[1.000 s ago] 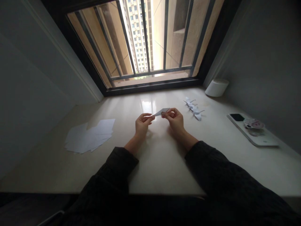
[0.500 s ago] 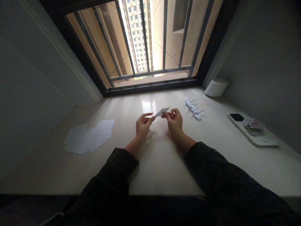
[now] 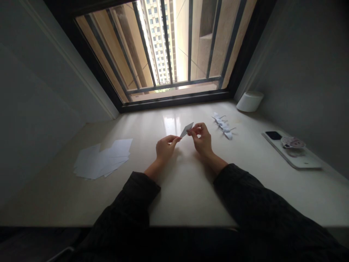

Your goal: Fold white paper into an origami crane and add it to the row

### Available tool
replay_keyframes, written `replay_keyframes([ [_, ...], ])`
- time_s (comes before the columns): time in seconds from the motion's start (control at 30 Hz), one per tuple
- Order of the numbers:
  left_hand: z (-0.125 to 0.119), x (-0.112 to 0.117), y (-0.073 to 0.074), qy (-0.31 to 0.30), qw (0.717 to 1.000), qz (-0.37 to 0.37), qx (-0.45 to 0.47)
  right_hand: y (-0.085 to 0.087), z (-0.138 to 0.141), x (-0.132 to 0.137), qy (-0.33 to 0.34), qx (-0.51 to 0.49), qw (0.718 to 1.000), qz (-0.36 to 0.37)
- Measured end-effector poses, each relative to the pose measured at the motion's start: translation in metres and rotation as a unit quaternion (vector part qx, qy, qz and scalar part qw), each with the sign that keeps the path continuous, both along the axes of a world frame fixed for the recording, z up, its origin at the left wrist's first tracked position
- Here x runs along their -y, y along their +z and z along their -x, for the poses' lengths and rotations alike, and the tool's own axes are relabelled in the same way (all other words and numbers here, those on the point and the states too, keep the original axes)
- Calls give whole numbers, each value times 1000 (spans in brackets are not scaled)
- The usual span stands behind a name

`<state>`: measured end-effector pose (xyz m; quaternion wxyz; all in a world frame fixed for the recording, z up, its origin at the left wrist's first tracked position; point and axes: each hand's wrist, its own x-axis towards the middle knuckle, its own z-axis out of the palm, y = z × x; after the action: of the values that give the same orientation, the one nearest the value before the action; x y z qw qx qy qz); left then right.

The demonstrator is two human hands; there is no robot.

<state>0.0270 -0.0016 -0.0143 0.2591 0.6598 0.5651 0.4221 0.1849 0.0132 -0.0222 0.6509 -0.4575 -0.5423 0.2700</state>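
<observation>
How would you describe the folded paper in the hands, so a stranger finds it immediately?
Start at the barred window and look down to the pale counter. Above it, the left hand and right hand hold a small folded paper. Unlike the loose sheets and paper cranes, it is held, not resting on the counter.

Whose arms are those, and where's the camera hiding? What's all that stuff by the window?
There's no robot here, just a person's own bare left hand and right hand, poking out of dark sleeves. The camera is worn on that person's head and looks forward and down. Both hands pinch a small piece of folded paper. On the pale surface, loose white sheets lie to the left. To the right are little folded paper birds and a phone with a round decorated piece on it. A white object stands near the window's right corner; I can't tell what it is.
</observation>
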Motion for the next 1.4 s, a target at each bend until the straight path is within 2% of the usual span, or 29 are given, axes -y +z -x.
replay_keyframes([
  [0.2,-2,7,12,11,985,-18,-171,-1,1,0,-14,0,1000,2],
  [0.3,-4,9,15,0,978,-26,-209,-5,2,-2,-15,-8,1000,16],
  [0.6,-7,7,7,-5,983,-33,-179,-11,3,-5,-23,-37,998,44],
  [1.1,-9,5,1,-61,969,-71,-228,-11,2,-5,-36,-56,997,35],
  [1.4,-5,6,3,-66,983,-61,-157,-5,-1,-1,-35,0,999,-4],
])
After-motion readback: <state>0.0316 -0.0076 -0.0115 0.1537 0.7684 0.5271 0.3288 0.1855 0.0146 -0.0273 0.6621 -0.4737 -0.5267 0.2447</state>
